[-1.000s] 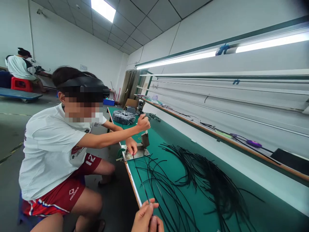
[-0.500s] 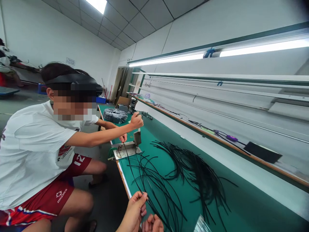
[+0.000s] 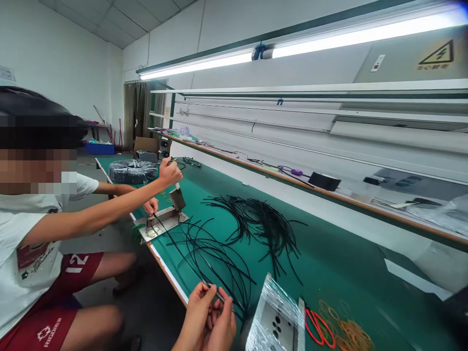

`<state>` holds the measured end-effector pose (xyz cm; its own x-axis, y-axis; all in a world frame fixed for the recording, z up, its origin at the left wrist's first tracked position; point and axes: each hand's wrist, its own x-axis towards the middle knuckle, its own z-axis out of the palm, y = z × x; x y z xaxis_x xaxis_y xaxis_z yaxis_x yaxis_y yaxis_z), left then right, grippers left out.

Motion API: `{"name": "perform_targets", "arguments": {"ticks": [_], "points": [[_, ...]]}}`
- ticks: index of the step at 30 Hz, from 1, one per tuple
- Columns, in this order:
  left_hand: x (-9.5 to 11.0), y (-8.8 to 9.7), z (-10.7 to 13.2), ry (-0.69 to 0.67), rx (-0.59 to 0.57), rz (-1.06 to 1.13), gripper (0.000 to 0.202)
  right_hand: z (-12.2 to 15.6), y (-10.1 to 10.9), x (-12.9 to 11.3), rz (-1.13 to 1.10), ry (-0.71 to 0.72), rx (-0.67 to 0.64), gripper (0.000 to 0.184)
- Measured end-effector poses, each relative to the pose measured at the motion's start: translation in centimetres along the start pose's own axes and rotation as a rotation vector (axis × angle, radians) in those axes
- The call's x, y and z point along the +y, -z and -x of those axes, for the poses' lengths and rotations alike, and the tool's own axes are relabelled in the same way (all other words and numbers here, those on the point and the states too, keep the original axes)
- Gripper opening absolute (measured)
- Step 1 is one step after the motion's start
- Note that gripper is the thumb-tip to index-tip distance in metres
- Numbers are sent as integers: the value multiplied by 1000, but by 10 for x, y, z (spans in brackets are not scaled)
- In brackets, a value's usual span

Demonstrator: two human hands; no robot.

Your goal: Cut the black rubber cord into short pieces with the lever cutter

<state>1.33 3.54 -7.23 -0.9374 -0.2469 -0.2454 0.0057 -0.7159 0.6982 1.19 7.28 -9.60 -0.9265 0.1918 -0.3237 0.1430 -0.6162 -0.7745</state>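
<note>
At the near edge of the bench (image 3: 329, 253), my left hand (image 3: 194, 312) and right hand (image 3: 223, 324) close together, pinching one black cable (image 3: 183, 256). A firm, close pinch should stop it slipping.

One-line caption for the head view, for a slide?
Left hand and right hand pinch a black cable at the green bench edge; a co-worker sits at a metal jig.

Pinching thin black cable strand (image 3: 218, 294) between fingers of left hand (image 3: 195, 312) and right hand (image 3: 224, 324), pressed together at near edge of green table (image 3: 329, 263). Just right: foil-wrapped metal block (image 3: 274, 321), red-handled scissors (image 3: 317, 329), orange rubber bands (image 3: 351, 335). Beyond: loose black cable lengths (image 3: 204, 251); co-worker's hand (image 3: 170, 171) above grey metal cutter (image 3: 163, 220).
</note>
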Motion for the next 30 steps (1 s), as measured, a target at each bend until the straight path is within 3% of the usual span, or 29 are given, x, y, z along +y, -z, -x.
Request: {"name": "perform_targets", "arguments": {"ticks": [4, 8, 17, 30], "points": [[-5, 5, -8, -23, -50, -106, 52, 5, -1, -7, -65, 66, 64, 60], [-3, 7, -12, -8, -50, -174, 53, 9, -3, -14, -92, 28, 43, 57], [-6, 1, -18, -94, 103, -290, 46, 6, -4, -17, -133, 86, 97, 48], [-5, 5, -33, 26, 194, -256, 46, 9, -7, -25, -165, 60, 81, 34]]}}
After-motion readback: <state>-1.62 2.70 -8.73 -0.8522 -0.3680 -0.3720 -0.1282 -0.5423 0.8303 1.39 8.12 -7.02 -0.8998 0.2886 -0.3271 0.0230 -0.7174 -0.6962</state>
